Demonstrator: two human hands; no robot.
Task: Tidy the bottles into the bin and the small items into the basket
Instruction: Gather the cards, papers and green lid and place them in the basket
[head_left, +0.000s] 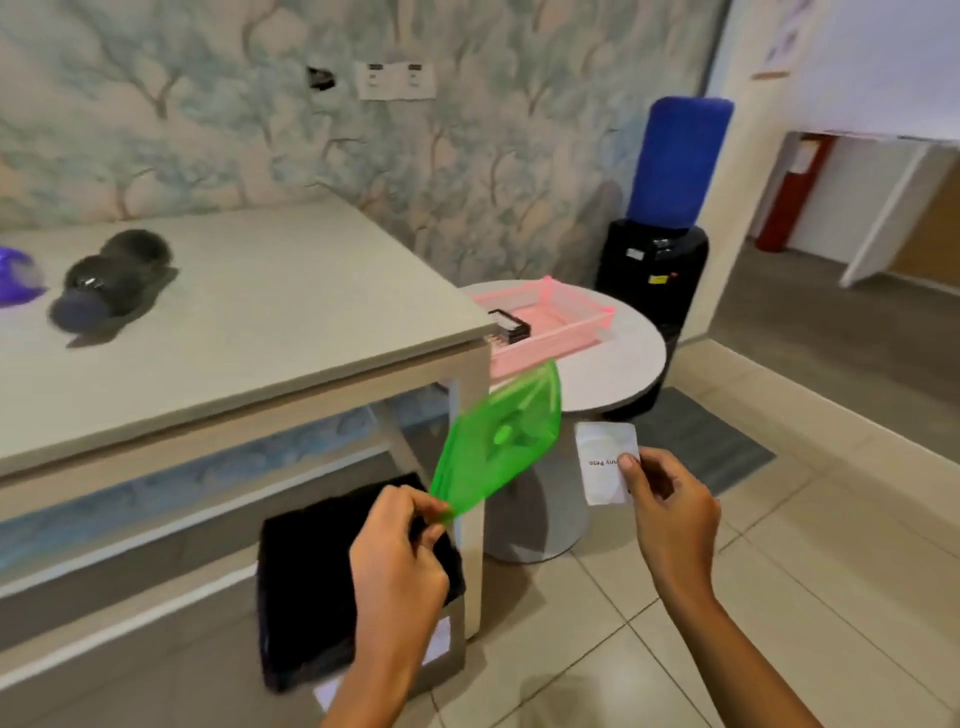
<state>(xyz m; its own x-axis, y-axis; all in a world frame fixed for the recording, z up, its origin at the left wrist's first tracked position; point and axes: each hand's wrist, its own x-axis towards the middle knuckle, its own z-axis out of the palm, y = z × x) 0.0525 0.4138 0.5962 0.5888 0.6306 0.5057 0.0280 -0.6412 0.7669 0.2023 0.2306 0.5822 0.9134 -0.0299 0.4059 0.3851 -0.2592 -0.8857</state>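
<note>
**Q:** What is in hand?
**A:** The left hand (400, 551) pinches the edge of a translucent green disc (498, 436) between thumb and curled fingers. The right hand (670, 514) grips a white card (605, 460), thumb on its printed face. Both things are in the air, apart, off the table corner.

**Q:** And the basket?
**A:** The pink basket (550, 317) sits on a round table (618, 358) just beyond the disc, with a small black item (511, 325) at its near end.

**Q:** The bottles?
**A:** A dark bottle (111, 275) lies on its side on the grey table (291, 312), beside a purple thing (15, 275) at the frame's edge. The black-lined bin (311, 582) stands on the floor under that table, below the left hand. A water cooler (654, 270) stands by the wall.
</note>
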